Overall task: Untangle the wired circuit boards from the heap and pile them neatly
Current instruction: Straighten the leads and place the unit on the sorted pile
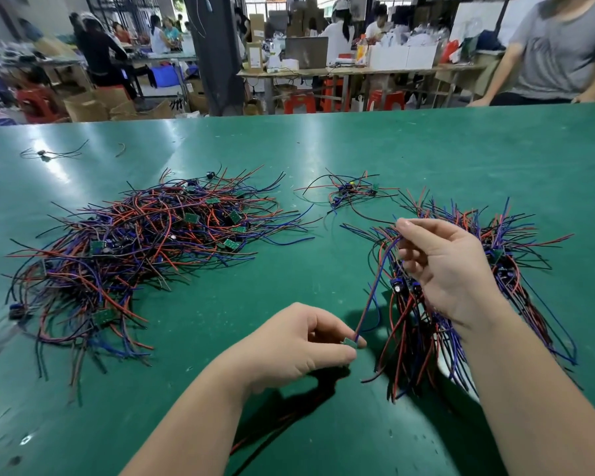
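Red and blue wires (pixel 375 290) run steeply up-right from small board (pixel 351 341), pinched at left hand (pixel 299 345) fingertips, to right hand (pixel 450 269), which pinches their far ends. Board sits above table (pixel 289 149), just left of pile (pixel 516 255).

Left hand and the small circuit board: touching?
Touching. Head view shows the left hand pinching the small circuit board between thumb and fingertip.

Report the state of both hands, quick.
Left hand: closed, pinching a small circuit board.
Right hand: closed, pinching the far ends of that board's red and blue wires.
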The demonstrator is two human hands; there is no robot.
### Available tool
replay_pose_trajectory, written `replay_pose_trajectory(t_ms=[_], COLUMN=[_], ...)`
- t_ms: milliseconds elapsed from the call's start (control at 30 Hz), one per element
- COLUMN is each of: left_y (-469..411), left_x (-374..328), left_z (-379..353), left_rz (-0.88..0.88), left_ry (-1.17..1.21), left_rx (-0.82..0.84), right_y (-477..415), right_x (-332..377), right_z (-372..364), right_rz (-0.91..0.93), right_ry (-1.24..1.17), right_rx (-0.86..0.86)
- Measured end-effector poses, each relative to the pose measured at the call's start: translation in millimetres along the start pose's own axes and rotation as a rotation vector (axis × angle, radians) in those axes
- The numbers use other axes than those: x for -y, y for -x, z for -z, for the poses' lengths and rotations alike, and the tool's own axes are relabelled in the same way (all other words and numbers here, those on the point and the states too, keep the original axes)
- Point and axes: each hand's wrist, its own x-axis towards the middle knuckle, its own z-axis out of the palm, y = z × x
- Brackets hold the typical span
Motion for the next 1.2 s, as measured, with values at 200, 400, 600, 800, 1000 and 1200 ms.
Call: replay_pose_trajectory(t_ms=[200, 400, 600, 800, 1000, 1200], left_y=[-3, -5, -9, -12, -12, -11], left_x=[-3, -6, -3, 6, 9, 3], left_z=[6, 15, 11, 7, 5, 2], left_rz=[-0.085, -0.133, -0.099, -0.073, -0.083, -0.112], left_ry=[0.437, 0.691, 0.425, 0.063, -0.037, 0.265], left_rx=[-0.191, -0.307, -0.438, -0.583, -0.503, -0.368], right_y=[-1, 5, 2, 2, 18, 19], right_x=[-4, -16, -17, -20, -30, -31], right_z=[-5, -13, -12, -11, -19, -23], right_rz=[-0.121, -0.161, -0.177, -0.273, -0.352, -0.250], right_ry=[-0.011, 0.118, 0.080, 0.080, 0.333, 0.224], right_rx=[0.046, 0.204, 0.191, 0.208, 0.618, 0.501])
